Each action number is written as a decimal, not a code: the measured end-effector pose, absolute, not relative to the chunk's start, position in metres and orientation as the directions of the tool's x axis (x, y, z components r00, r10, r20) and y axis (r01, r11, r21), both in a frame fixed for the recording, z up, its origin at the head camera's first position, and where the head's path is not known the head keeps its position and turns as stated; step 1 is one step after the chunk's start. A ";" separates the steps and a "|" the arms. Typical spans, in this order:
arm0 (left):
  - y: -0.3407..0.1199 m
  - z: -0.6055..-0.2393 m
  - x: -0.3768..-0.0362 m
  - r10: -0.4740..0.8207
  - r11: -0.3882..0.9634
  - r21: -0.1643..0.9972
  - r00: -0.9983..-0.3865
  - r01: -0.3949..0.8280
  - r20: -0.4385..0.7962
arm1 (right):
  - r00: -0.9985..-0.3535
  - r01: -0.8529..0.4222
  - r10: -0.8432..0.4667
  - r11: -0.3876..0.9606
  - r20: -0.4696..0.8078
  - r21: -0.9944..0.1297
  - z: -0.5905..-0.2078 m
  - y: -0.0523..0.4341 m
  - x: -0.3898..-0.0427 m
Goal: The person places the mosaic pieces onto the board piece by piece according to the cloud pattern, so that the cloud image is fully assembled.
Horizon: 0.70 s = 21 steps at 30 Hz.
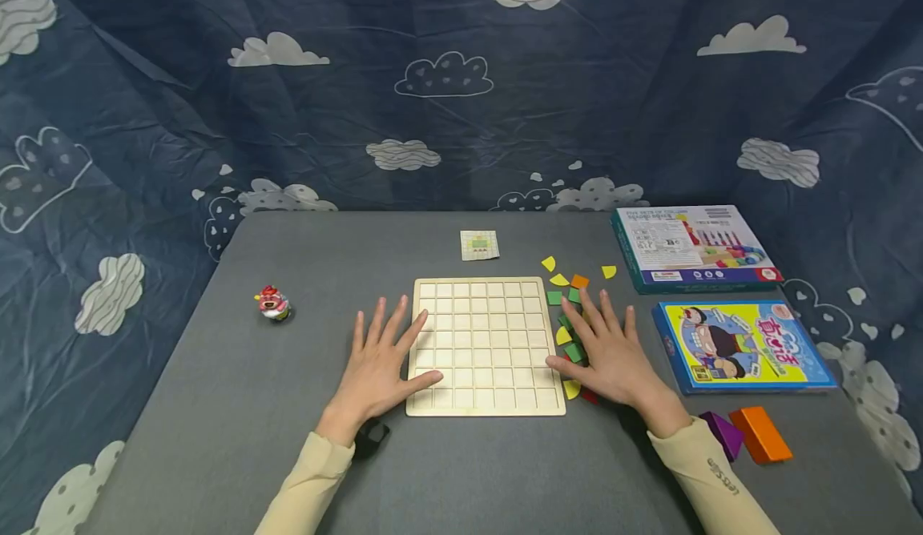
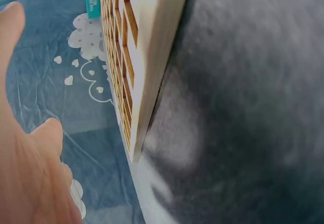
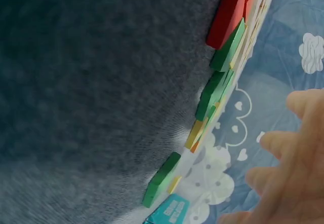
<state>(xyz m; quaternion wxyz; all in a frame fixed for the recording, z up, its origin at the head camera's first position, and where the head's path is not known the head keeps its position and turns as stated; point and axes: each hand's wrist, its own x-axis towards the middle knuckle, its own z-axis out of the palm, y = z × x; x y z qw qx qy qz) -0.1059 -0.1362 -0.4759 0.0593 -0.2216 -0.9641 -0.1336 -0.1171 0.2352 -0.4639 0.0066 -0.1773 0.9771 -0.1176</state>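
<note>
While the left hand (image 1: 372, 373) and right hand (image 1: 613, 359) spread wide, holding nothing, a gridded wooden board (image 1: 481, 338) lies between them; it looks light and stiff, probably best gripped by its side edges, near each thumb.

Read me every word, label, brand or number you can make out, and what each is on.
"真心话": large pink characters on the blue-and-yellow box.
"FIVE SETS OF": teal-sided box; the rest there is blurred, its top's print too small.
"Let…": script on the right sleeve; the rest is unclear.
Wooden grid board: no text visible.
</note>
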 end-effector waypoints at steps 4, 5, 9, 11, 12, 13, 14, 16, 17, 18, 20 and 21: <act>-0.133 -0.479 -0.104 0.404 0.862 0.262 -0.900 0.434 0.164 | -0.940 -0.342 -0.334 0.907 0.074 -0.247 -0.467 0.237 -0.118; -0.132 -0.481 -0.103 0.399 0.860 0.279 -0.904 0.428 0.155 | -0.940 -0.341 -0.329 0.905 0.088 -0.256 -0.467 0.238 -0.118; -0.130 -0.486 -0.098 0.382 0.844 0.364 -0.918 0.395 0.109 | -0.945 -0.324 -0.295 0.897 0.138 -0.302 -0.468 0.242 -0.122; -0.129 -0.488 -0.095 0.380 0.834 0.402 -0.922 0.379 0.080 | -0.951 -0.307 -0.273 0.889 0.144 -0.340 -0.468 0.245 -0.123; -0.128 -0.489 -0.093 0.380 0.830 0.416 -0.922 0.372 0.067 | -0.954 -0.297 -0.262 0.886 0.146 -0.356 -0.468 0.247 -0.124; -0.127 -0.490 -0.092 0.381 0.825 0.431 -0.923 0.365 0.052 | -0.957 -0.287 -0.250 0.883 0.145 -0.372 -0.468 0.249 -0.125; -0.127 -0.491 -0.091 0.383 0.824 0.440 -0.923 0.358 0.035 | -0.960 -0.276 -0.239 0.879 0.143 -0.389 -0.467 0.250 -0.125; -0.126 -0.493 -0.089 0.385 0.819 0.454 -0.923 0.350 0.015 | -0.967 -0.255 -0.217 0.872 0.136 -0.417 -0.466 0.254 -0.128; -0.125 -0.494 -0.088 0.386 0.817 0.461 -0.922 0.346 0.009 | -0.970 -0.242 -0.206 0.871 0.130 -0.428 -0.466 0.255 -0.129; -0.125 -0.494 -0.088 0.386 0.815 0.467 -0.923 0.343 0.005 | -0.973 -0.228 -0.195 0.870 0.120 -0.437 -0.465 0.257 -0.130; -0.125 -0.495 -0.086 0.388 0.811 0.473 -0.922 0.344 0.006 | -0.981 -0.195 -0.171 0.869 0.093 -0.456 -0.463 0.259 -0.132; -0.125 -0.496 -0.086 0.387 0.809 0.475 -0.922 0.345 0.009 | -0.984 -0.178 -0.159 0.869 0.078 -0.461 -0.463 0.260 -0.134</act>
